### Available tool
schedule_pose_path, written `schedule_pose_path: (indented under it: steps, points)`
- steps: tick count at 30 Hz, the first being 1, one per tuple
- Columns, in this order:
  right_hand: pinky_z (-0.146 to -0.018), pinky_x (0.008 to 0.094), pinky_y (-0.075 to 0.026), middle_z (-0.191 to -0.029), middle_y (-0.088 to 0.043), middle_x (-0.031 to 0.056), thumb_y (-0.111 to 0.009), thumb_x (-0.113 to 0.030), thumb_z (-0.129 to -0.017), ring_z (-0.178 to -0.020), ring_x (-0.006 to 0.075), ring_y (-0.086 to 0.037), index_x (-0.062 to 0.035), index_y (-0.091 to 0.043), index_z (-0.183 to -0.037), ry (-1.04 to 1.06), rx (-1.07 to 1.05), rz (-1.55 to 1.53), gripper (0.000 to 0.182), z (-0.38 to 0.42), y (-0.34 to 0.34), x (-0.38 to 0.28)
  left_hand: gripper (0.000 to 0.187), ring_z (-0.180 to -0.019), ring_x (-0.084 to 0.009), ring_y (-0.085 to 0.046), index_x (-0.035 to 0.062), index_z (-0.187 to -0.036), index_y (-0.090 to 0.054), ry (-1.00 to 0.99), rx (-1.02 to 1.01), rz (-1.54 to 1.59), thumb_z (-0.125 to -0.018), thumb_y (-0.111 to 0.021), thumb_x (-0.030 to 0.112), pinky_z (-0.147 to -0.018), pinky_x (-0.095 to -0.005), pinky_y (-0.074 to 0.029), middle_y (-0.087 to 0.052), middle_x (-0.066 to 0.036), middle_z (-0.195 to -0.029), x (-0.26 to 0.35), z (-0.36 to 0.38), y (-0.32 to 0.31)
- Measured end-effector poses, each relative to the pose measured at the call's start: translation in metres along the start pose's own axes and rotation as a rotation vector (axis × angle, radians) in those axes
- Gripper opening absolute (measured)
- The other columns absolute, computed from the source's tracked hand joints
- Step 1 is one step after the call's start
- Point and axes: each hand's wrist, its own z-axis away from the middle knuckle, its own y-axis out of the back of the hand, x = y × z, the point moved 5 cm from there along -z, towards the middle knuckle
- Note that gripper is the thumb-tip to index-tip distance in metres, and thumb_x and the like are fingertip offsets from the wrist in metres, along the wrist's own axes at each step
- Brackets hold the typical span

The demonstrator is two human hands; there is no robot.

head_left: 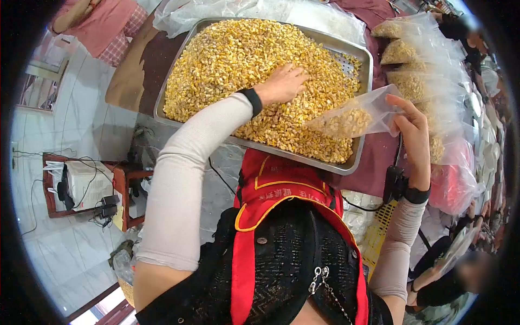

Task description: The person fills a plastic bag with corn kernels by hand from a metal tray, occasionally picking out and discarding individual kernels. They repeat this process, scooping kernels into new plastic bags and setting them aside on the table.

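Clear plastic bag (374, 111), part filled with yellow kernels (233, 59), over the right-hand end of a large metal tray (366, 92), its filled end low against the heap, its mouth toward the right. Right hand (413, 122) at that mouth: thumb and forefinger clamped on the film at the rim. Left hand (281, 84) palm down on the heap, fingers reaching forward and slightly apart, tips touching kernels. Writing: a row of pale Chinese characters across the yellow-edged red apron (292, 179), foreshortened; 健康 seems to be among them, the rest too small to read surely. Containers: tray with raised, rounded rim, kernels piled high through the middle and left, thinning at the far right corner, where perforated metal (345, 64) shows. Tray sits on a maroon cover (379, 162). Beyond its right end, a row of clear bags (400, 52), lower parts holding similar yellow pieces, upper film loose and pale; near the row's closer end, a pink bag (452, 181), contents unclear. Crumpled clear sheeting (260, 8) along the far side of the tray. Yellow crate (379, 225) with slotted wall beside the right forearm, partly hidden. Off to the left, an off-white box (89, 184) in a reddish wooden stand (122, 195), cables about it. Top left, another person (105, 30) in pink and checked cloth.
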Motion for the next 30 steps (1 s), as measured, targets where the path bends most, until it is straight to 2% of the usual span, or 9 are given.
schedule_pose_path:
  steps: [5, 7, 10, 13, 17, 21, 24, 29, 30]
  points:
    - [-0.058, 0.0183, -0.038, -0.084, -0.057, -0.0011, -0.045, 0.006, -0.075, -0.062, 0.0035, -0.045, 0.0006, -0.061, -0.110, 0.029, -0.036, -0.015, 0.039, -0.001, -0.007, -0.020, 0.025, -0.109, -0.0261, -0.045, 0.0165, -0.109, -0.060, -0.192, -0.079, -0.019, -0.088, -0.048, 0.022, -0.091, -0.0388, -0.035, -0.051, -0.010, -0.122, 0.012, 0.044, 0.022]
    - [-0.059, 0.0182, -0.038, -0.086, -0.058, -0.0013, -0.044, 0.006, -0.075, -0.064, 0.0037, -0.047, 0.0009, -0.062, -0.109, 0.077, -0.061, -0.035, 0.039, 0.000, -0.011, -0.032, 0.023, -0.110, -0.0287, -0.047, 0.0168, -0.105, -0.062, -0.157, -0.044, 0.015, -0.087, -0.048, 0.018, -0.092, -0.0405, -0.036, -0.051, -0.012, -0.123, 0.002, 0.057, 0.029]
    - [-0.061, 0.0179, -0.040, -0.091, -0.058, -0.0006, -0.044, 0.008, -0.074, -0.068, 0.0038, -0.050, 0.0007, -0.062, -0.108, 0.117, -0.106, -0.028, 0.040, 0.003, -0.016, -0.048, 0.029, -0.111, -0.0353, -0.050, 0.0136, -0.112, -0.060, -0.018, 0.286, 0.047, -0.088, -0.045, 0.012, -0.094, -0.0421, -0.039, -0.052, -0.018, -0.122, -0.033, 0.067, 0.045]
    - [-0.062, 0.0179, -0.040, -0.097, -0.058, 0.0002, -0.043, 0.008, -0.073, -0.070, 0.0038, -0.051, 0.0004, -0.063, -0.108, 0.176, -0.112, 0.016, 0.040, 0.006, -0.018, -0.063, 0.032, -0.112, -0.0342, -0.049, 0.0091, -0.119, -0.055, 0.106, 0.294, 0.317, -0.088, -0.046, 0.013, -0.095, -0.0395, -0.039, -0.053, -0.019, -0.120, -0.051, 0.067, 0.049]
    - [-0.060, 0.0174, -0.039, -0.096, -0.058, 0.0001, -0.043, 0.007, -0.073, -0.066, 0.0031, -0.049, -0.0005, -0.062, -0.110, 0.151, -0.120, 0.039, 0.042, 0.003, -0.017, -0.067, 0.038, -0.112, -0.0328, -0.049, 0.0031, -0.121, -0.051, 0.080, 0.241, 0.272, -0.090, -0.047, 0.023, -0.095, -0.0399, -0.037, -0.053, -0.019, -0.120, -0.044, 0.048, 0.024]
    - [-0.056, 0.0167, -0.036, -0.077, -0.056, -0.0039, -0.044, 0.005, -0.073, -0.060, 0.0017, -0.045, -0.0024, -0.061, -0.113, 0.113, -0.129, 0.033, 0.044, 0.001, -0.017, -0.056, 0.035, -0.096, -0.0329, -0.051, 0.0139, -0.118, -0.055, 0.067, 0.131, 0.041, -0.089, -0.047, 0.033, -0.086, -0.0474, -0.039, -0.057, -0.014, -0.107, 0.005, 0.040, 0.019]
    - [-0.055, 0.0167, -0.035, -0.068, -0.051, -0.0063, -0.044, 0.004, -0.073, -0.059, 0.0011, -0.043, -0.0033, -0.061, -0.115, 0.103, -0.099, 0.016, 0.045, 0.004, -0.021, -0.062, 0.028, -0.091, -0.0298, -0.050, 0.0172, -0.112, -0.058, -0.046, 0.172, -0.056, -0.087, -0.050, 0.029, -0.080, -0.0424, -0.042, -0.056, -0.009, -0.098, 0.024, 0.039, 0.007]
    - [-0.056, 0.0164, -0.035, -0.075, -0.056, -0.0051, -0.043, 0.005, -0.072, -0.060, 0.0007, -0.043, -0.0030, -0.059, -0.118, 0.104, -0.139, -0.023, 0.048, 0.005, -0.025, -0.067, 0.027, -0.084, -0.0263, -0.058, 0.0166, -0.110, -0.059, 0.025, 0.065, 0.029, -0.084, -0.055, 0.022, -0.071, -0.0381, -0.048, -0.059, -0.008, -0.091, 0.017, 0.027, 0.014]
    - [-0.057, 0.0166, -0.036, -0.077, -0.057, -0.0047, -0.043, 0.005, -0.072, -0.060, 0.0009, -0.043, -0.0025, -0.058, -0.118, 0.109, -0.132, -0.047, 0.050, 0.005, -0.028, -0.067, 0.025, -0.078, -0.0207, -0.061, 0.0128, -0.110, -0.059, 0.025, 0.194, 0.168, -0.087, -0.054, 0.022, -0.065, -0.0364, -0.049, -0.061, -0.007, -0.087, 0.011, 0.026, 0.021]
